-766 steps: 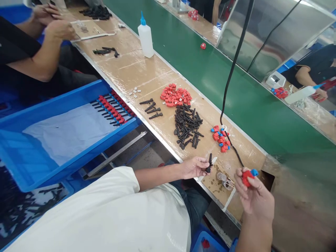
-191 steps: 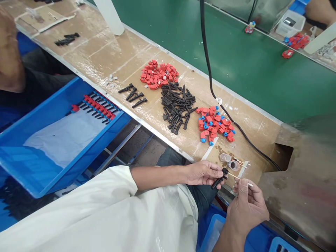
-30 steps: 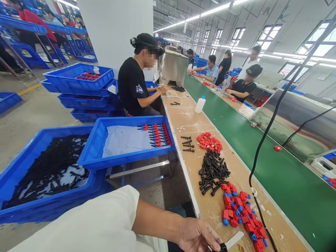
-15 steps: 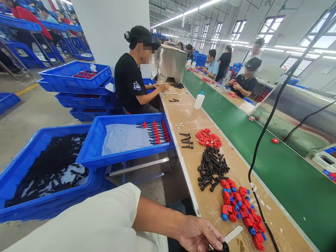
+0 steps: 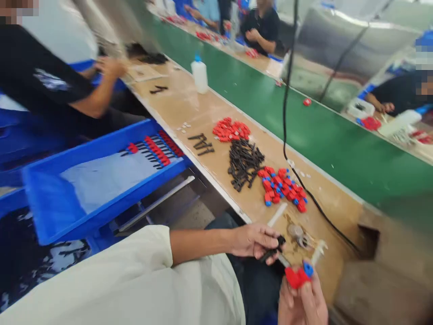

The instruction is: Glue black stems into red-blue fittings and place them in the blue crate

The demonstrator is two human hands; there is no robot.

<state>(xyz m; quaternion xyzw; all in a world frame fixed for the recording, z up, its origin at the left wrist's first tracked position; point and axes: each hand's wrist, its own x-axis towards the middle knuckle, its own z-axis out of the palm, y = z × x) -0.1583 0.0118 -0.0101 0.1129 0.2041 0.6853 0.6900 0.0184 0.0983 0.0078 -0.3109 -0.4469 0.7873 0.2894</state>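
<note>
Many red-capped black pins [image 5: 154,151] in blue tray [image 5: 50,205], paper-lined

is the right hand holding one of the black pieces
No, the right hand holds a red and blue block, while the black piece is in the left hand.

No legible text anywhere.

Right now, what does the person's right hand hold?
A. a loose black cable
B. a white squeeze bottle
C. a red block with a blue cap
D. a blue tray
C: the right hand pinches a red block with a blue cap at the bottom of the view, while the left hand holds a black pin.
</note>
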